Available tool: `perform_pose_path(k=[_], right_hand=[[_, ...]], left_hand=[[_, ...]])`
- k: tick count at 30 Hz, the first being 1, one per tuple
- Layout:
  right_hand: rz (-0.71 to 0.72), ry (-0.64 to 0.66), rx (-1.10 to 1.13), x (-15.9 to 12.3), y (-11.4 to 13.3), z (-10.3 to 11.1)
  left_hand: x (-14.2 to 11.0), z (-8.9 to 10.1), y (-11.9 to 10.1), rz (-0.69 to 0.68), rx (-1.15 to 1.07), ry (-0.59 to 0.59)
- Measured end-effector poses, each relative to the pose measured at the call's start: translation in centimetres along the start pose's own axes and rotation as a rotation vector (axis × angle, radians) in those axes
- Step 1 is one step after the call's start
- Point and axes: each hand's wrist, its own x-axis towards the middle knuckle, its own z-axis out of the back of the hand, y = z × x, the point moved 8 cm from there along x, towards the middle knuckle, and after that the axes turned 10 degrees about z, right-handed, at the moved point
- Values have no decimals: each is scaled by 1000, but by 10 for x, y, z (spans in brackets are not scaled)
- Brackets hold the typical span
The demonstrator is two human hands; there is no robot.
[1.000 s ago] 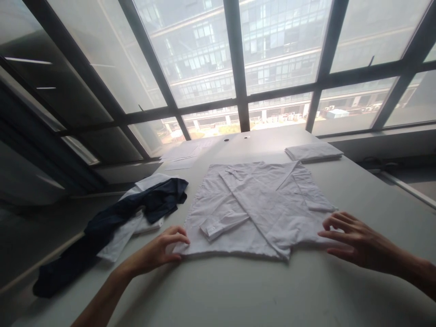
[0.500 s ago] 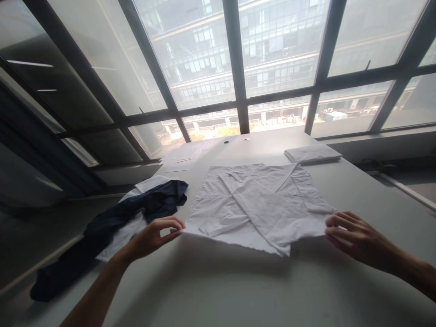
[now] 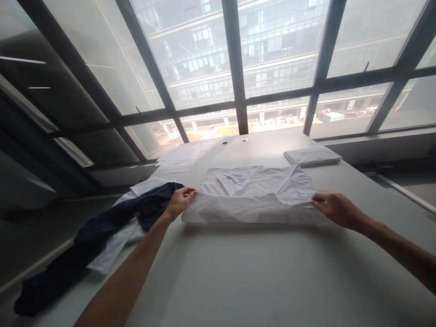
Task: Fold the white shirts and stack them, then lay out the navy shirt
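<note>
A white shirt (image 3: 238, 208) lies on the table with its near part folded up and over toward the window. My left hand (image 3: 182, 200) pinches the left end of the folded edge between thumb and fingers. At the right end, my right hand (image 3: 329, 206) grips the same edge, its fingers closed on the cloth. Behind the fold, the far part of the shirt stays flat, with creases and crossed layers showing.
The white table (image 3: 225, 277) runs up to the tall window. A folded white cloth (image 3: 311, 156) rests at the far right. Dark blue clothing (image 3: 91, 234) and white garments (image 3: 114, 250) are heaped along the left edge. Papers (image 3: 179, 156) lie at the far left.
Both hands have moved away from me and inward, carrying the shirt's near edge up and over. The shirt's near part now covers its middle.
</note>
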Motion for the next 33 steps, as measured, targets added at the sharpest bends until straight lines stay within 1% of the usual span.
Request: perform_pose_path(k=[2, 5, 8, 11, 14, 19, 28, 33], right_hand=[[-59, 41, -8, 5, -6, -11], [-122, 95, -24, 10, -13, -24], [-162, 141, -15, 12, -19, -34], [-181, 162, -15, 12, -24, -39], [-192, 143, -12, 10, -30, -41], [-185, 70, 7, 6, -36, -39], [-156, 89, 27, 4, -35, -38], [-155, 11, -23, 2, -36, -35]], left_hand=[[11, -9, 7, -8, 106, -39], [22, -20, 19, -16, 228, -60], [26, -29, 26, -27, 262, -65], [24, -35, 28, -52, 280, -70], [19, -37, 26, -83, 291, -64], [9, -33, 25, -104, 322, -53], [2, -33, 27, -82, 360, -48], [-1, -37, 26, -107, 474, -47]])
